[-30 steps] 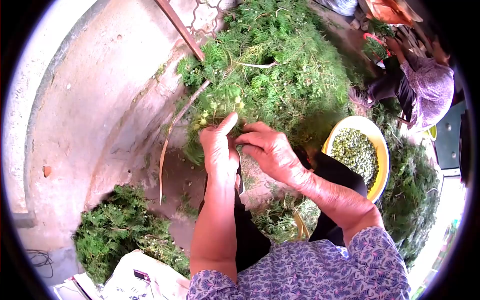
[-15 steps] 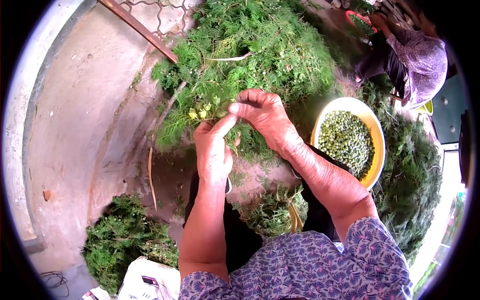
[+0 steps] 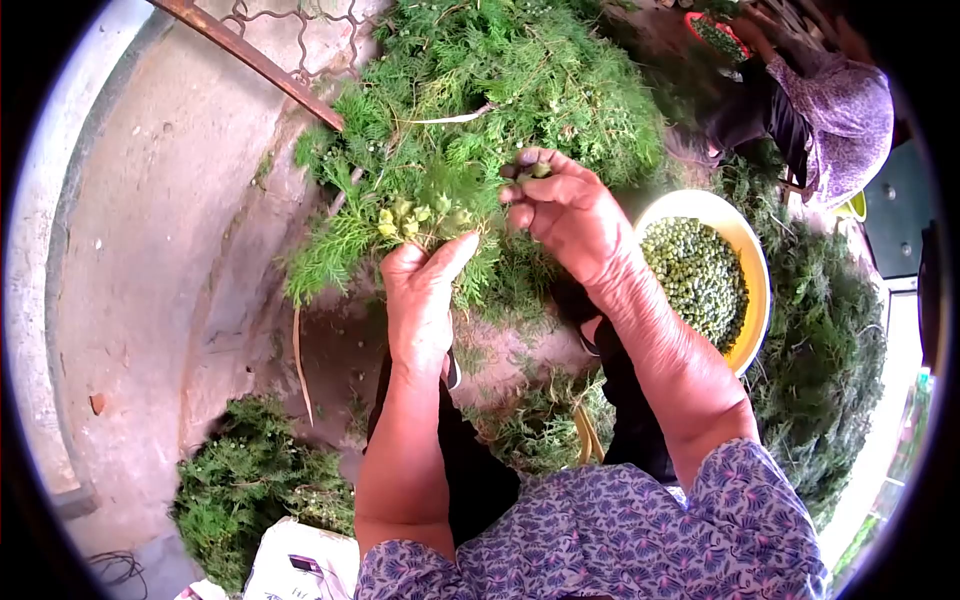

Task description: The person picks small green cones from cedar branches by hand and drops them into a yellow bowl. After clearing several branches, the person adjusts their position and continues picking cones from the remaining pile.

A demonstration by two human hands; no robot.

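Observation:
My left hand [image 3: 422, 305] pinches a leafy evergreen sprig [image 3: 408, 218] that carries several pale green seed cones. A short way to the right, my right hand [image 3: 580, 222] is raised with a small green cone [image 3: 541, 171] between its fingertips. The two hands are apart. To the right of my right forearm stands a yellow basin [image 3: 758, 300], with many loose green cones [image 3: 697, 275] inside it. Beyond both hands lies a large heap of cut evergreen branches [image 3: 520, 75].
More cut branches lie in a pile [image 3: 255, 485] at lower left and another [image 3: 815, 350] at right. A co-worker [image 3: 835, 120] sits at upper right beside a red container [image 3: 715, 38]. A white bag [image 3: 290, 565] is at the bottom left; a rusty bar [image 3: 250, 62] crosses the upper left.
My right hand has pulled away from the sprig, moving up and right with a green cone in its fingers. My left hand still grips the sprig in nearly the same place.

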